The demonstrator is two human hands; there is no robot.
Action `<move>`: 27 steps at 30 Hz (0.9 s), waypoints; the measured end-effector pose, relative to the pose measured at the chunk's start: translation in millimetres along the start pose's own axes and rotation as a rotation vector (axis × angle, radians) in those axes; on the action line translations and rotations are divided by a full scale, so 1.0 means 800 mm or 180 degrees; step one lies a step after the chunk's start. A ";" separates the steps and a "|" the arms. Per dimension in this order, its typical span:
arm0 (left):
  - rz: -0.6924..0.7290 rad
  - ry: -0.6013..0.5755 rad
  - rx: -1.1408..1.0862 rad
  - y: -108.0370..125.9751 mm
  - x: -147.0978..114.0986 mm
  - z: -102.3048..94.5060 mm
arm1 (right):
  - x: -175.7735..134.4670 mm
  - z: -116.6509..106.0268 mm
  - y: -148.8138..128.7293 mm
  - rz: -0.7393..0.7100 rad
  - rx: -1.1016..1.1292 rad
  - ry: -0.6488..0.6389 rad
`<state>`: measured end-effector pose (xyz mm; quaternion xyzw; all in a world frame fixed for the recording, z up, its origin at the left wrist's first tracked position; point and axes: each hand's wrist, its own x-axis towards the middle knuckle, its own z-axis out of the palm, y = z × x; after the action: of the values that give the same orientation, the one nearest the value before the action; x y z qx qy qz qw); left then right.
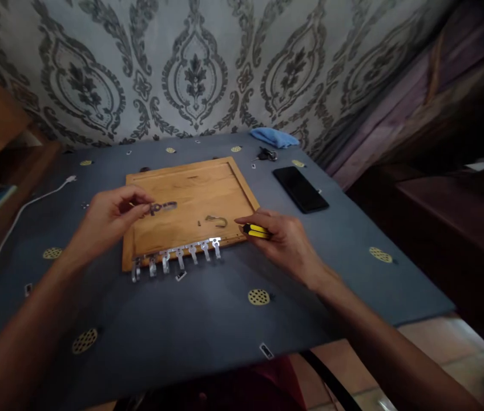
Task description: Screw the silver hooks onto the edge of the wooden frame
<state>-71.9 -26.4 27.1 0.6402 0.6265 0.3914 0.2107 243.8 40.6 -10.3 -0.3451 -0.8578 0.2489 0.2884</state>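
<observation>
The left hand (111,216) pinches a metal hook (162,207) above the wooden board (190,194); the right hand (282,240) grips a yellow-handled screwdriver (255,230) at the board's right edge.

Grey damask wallpaper (194,74), blue-grey cloth (208,319) with yellow dots, yellow-black tool (255,230).

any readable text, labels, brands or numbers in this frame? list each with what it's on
None readable.
Phone: screen dark, no visible brand.
Yellow-and-black tool in the right hand: no legible marking.
Metal hook in the left hand: too small and blurred to tell.
Small tags on the tablecloth: too small to read.
</observation>
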 end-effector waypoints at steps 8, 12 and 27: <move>-0.0058 -0.1220 -0.0688 0.039 0.022 0.086 | -0.025 0.014 -0.003 0.0102 0.0421 -0.0013; -0.0077 -0.1660 -0.0684 0.055 0.030 0.113 | -0.035 0.015 -0.011 0.0165 0.0606 -0.0118; 0.0093 -0.1397 -0.0333 0.050 0.030 0.140 | -0.044 0.011 0.005 0.1280 0.1874 -0.0782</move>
<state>36.8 16.3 -4.4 0.7072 0.5352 0.2777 0.3692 260.4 15.3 -30.2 -0.3765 -0.6928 0.5760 0.2156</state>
